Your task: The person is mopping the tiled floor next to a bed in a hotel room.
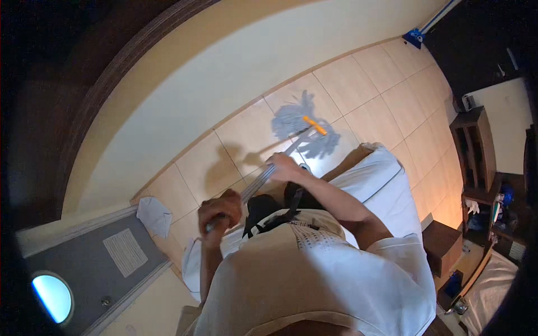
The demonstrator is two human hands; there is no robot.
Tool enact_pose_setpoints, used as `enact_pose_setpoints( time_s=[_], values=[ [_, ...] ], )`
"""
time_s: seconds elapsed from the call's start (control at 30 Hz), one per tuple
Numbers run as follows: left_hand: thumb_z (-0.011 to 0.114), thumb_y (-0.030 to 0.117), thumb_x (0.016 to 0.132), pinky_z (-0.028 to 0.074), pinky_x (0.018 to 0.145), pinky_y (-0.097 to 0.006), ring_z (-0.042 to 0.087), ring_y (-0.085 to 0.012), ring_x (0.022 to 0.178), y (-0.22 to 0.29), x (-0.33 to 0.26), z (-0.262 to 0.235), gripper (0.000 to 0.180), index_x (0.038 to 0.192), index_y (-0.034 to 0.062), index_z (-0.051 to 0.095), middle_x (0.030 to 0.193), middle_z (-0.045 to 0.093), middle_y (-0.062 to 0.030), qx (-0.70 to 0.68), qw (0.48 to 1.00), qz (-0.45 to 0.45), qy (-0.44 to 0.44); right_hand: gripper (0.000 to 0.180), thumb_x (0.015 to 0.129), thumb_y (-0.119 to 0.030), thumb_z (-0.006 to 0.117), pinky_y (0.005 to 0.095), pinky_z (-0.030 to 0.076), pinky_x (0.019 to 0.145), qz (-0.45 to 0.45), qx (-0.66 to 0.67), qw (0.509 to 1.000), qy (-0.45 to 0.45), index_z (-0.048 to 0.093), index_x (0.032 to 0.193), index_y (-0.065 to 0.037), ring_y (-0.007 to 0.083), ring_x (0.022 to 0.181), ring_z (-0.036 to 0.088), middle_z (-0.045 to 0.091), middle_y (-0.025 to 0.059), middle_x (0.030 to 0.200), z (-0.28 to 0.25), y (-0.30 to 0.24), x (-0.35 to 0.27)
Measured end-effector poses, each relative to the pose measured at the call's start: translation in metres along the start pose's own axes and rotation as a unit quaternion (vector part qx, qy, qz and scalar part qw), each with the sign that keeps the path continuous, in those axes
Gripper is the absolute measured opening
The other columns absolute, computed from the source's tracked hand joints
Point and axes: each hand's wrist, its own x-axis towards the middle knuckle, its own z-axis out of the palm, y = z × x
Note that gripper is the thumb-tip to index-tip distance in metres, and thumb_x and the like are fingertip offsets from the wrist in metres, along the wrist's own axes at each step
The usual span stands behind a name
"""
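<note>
I hold a mop by its pale metal handle (258, 185), which slants across the front of my body. My left hand (220, 211) is closed round the upper end of the handle. Lower down, my right hand (284, 167) grips the same handle with its arm stretched forward. Beyond that hand, the mop's grey string head (288, 119) lies spread on the tiled floor, with an orange clamp (315, 126) across its middle. The strands fan out to both sides of the clamp, close to the wall.
A cream wall (235, 73) runs along the far left. White bedding (370, 179) lies beside my right arm. A folded white cloth (153, 217) sits by the grey door (89, 269). To the right stand a wooden cabinet (481, 140) and a blue broom head (413, 38).
</note>
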Motion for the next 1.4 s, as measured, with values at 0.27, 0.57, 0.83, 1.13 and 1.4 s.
enact_pose_setpoints(
  time_s=[0.27,0.57,0.83,1.13,1.4],
  values=[
    [0.048,0.019,0.072,0.032,0.052,-0.031,0.036,-0.0151,0.038,0.019,0.041,0.042,0.025,0.057,-0.0013,0.049,0.044,0.041,-0.0046,-0.063,0.997,0.038,0.021,0.012,0.057,-0.017,0.057,0.0400,0.046,0.065,-0.054,0.174,0.983,0.036,0.056,0.066,-0.009,0.0318,0.074,0.054,0.057,0.0124,0.076,-0.002,0.029,0.028],
    [0.057,0.022,0.060,0.035,0.058,-0.032,0.041,-0.0156,0.039,0.039,0.094,0.071,0.025,0.053,-0.0002,0.049,0.043,0.043,-0.0048,0.044,0.996,0.050,-0.059,0.020,0.057,-0.017,0.056,0.0388,0.044,0.070,-0.112,0.041,0.991,0.055,0.058,0.075,-0.007,0.0308,0.081,0.053,0.056,0.0135,0.081,-0.053,0.022,0.048],
    [0.052,0.013,0.064,0.037,0.060,-0.032,0.045,-0.0163,0.052,-0.048,0.152,0.101,0.014,0.062,-0.0003,0.050,0.056,0.049,-0.0061,-0.059,0.992,-0.028,-0.109,0.020,0.059,-0.022,0.057,0.0387,0.045,0.068,0.037,-0.038,0.998,0.019,0.059,0.070,-0.005,0.0329,0.076,0.054,0.056,0.0177,0.075,-0.124,0.143,0.032],
    [0.044,0.002,0.066,0.029,0.046,-0.026,0.033,-0.0126,0.047,-0.057,0.200,0.074,0.006,0.062,-0.0015,0.046,0.051,0.040,-0.0042,-0.044,0.997,-0.065,-0.027,0.022,0.053,-0.024,0.059,0.0406,0.044,0.061,-0.074,-0.037,0.995,0.055,0.056,0.062,-0.004,0.0323,0.069,0.054,0.056,0.0176,0.069,-0.141,0.153,0.102],
    [0.047,0.017,0.072,0.031,0.044,-0.027,0.034,-0.0119,0.038,0.038,0.163,0.060,0.019,0.068,-0.0011,0.048,0.044,0.040,-0.0040,0.101,0.982,0.000,0.160,0.017,0.059,-0.020,0.052,0.0412,0.045,0.062,-0.301,-0.031,0.943,-0.137,0.057,0.063,-0.004,0.0326,0.068,0.056,0.056,0.0159,0.068,-0.098,0.016,0.164]
  ],
)
